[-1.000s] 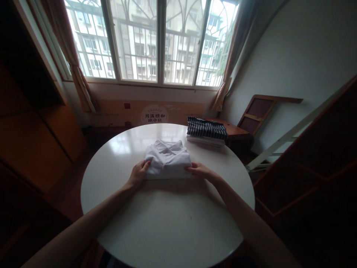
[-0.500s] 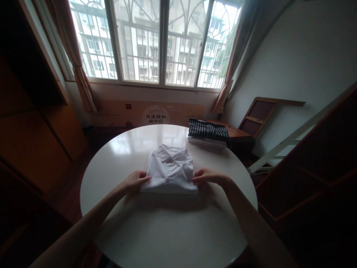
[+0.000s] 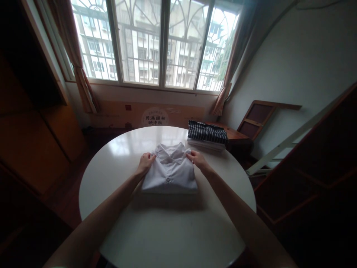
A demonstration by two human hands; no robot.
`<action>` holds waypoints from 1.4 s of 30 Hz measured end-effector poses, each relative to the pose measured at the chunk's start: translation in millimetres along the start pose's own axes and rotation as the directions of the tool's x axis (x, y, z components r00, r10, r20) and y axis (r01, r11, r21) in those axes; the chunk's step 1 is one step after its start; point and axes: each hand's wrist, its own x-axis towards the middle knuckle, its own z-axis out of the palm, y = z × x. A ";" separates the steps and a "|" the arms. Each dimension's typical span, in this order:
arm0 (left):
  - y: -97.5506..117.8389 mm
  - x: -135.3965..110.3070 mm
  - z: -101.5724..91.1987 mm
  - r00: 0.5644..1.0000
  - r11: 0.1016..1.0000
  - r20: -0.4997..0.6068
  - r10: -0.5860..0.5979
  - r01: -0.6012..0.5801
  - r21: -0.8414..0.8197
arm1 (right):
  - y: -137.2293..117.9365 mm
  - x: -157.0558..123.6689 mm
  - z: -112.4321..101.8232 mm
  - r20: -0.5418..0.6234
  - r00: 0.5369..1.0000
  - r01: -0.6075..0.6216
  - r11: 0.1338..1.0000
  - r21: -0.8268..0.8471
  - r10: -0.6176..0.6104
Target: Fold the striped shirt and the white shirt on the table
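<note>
A white collared shirt (image 3: 169,173), folded into a neat block, lies on the round white table (image 3: 173,230) with its collar away from me and its buttons facing up. My left hand (image 3: 146,162) pinches the shirt's upper left corner beside the collar. On the opposite side, my right hand (image 3: 196,158) has its fingers closed on the upper right corner. The cloth between my fingertips is partly hidden by them.
Folded garments are stacked at the table's far right edge, a black-and-white striped one (image 3: 208,131) above white ones (image 3: 206,143). Behind stand a wooden bench (image 3: 234,131) and a printed cardboard panel (image 3: 178,114) under the window.
Both hands have moved from the shirt's lower sides up to its far corners near the collar. The shirt stays in about the same place, with its shoulder edges now held.
</note>
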 end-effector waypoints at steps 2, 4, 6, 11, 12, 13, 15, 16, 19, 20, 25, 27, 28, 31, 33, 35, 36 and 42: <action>-4.0 -1.7 0.8 1.000 1.000 -0.031 0.002 -0.002 -0.005 | 8.8 2.4 7.6 -0.080 0.996 -0.033 0.996 -0.080 0.026; -6.4 -2.7 -0.6 0.999 1.000 -0.039 -0.007 0.006 -0.012 | 20.0 2.5 14.7 -0.159 0.986 -0.080 0.985 -0.155 0.055; -7.4 -3.3 -2.2 0.999 1.000 -0.038 -0.020 0.019 -0.022 | 29.2 2.1 18.9 -0.209 0.976 -0.100 0.976 -0.192 0.059; -7.7 -5.3 -4.0 0.998 0.995 -0.041 -0.055 0.052 -0.082 | 33.6 3.9 14.4 -0.202 0.976 -0.102 0.992 -0.068 0.087; -7.9 -5.2 -4.0 0.997 0.993 -0.039 -0.063 0.059 -0.101 | 32.7 4.2 12.3 -0.187 0.972 -0.147 0.989 -0.018 0.141; -8.2 -4.7 -3.8 0.997 0.991 -0.033 -0.070 0.065 -0.118 | 31.9 4.2 10.5 -0.158 0.966 -0.204 0.979 0.025 0.205; -8.6 -2.4 -2.8 0.995 0.982 -0.019 -0.096 0.092 -0.164 | 30.9 3.2 8.3 -0.069 0.955 -0.284 0.956 0.074 0.289; -8.8 -0.9 -2.0 0.993 0.976 -0.018 -0.118 0.112 -0.188 | 30.8 2.3 8.3 -0.027 0.959 -0.277 0.957 0.086 0.280; -9.1 4.0 0.5 0.984 0.959 -0.056 -0.171 0.153 -0.238 | 32.1 0.3 12.1 0.018 0.993 -0.119 0.984 0.135 0.118; -9.2 5.2 1.1 0.981 0.958 -0.077 -0.177 0.154 -0.242 | 33.0 0.4 14.0 0.005 0.998 -0.058 0.984 0.166 0.058; -11.2 7.2 1.7 0.970 0.956 -0.143 -0.196 0.158 -0.246 | 40.3 8.6 19.7 -0.058 0.998 0.046 0.971 0.233 -0.034; -12.4 7.2 1.7 0.963 0.954 -0.156 -0.220 0.179 -0.242 | 43.2 12.3 20.1 -0.108 0.994 0.014 0.988 0.151 0.003; -12.9 7.3 1.9 0.960 0.953 -0.158 -0.229 0.189 -0.236 | 44.0 13.4 20.3 -0.148 0.989 -0.007 0.995 0.100 0.022; -14.1 8.0 2.2 0.962 0.957 -0.150 -0.227 0.192 -0.216 | 42.6 13.9 21.0 -0.267 0.962 -0.049 0.999 0.012 0.051; -14.6 8.4 1.8 0.970 0.962 -0.127 -0.210 0.181 -0.206 | 38.8 12.4 20.4 -0.308 0.948 -0.085 0.996 0.003 0.081; -14.9 8.4 0.7 0.975 0.965 -0.100 -0.196 0.174 -0.198 | 34.4 10.2 18.2 -0.283 0.946 -0.159 0.987 0.030 0.161; -15.1 8.2 0.1 0.978 0.966 -0.089 -0.191 0.171 -0.194 | 32.6 9.0 16.9 -0.247 0.946 -0.204 0.978 0.051 0.210; -16.1 5.3 -2.4 0.995 0.974 -0.042 -0.093 0.082 -0.213 | 34.7 1.7 14.3 -0.163 0.966 -0.190 0.978 0.086 0.202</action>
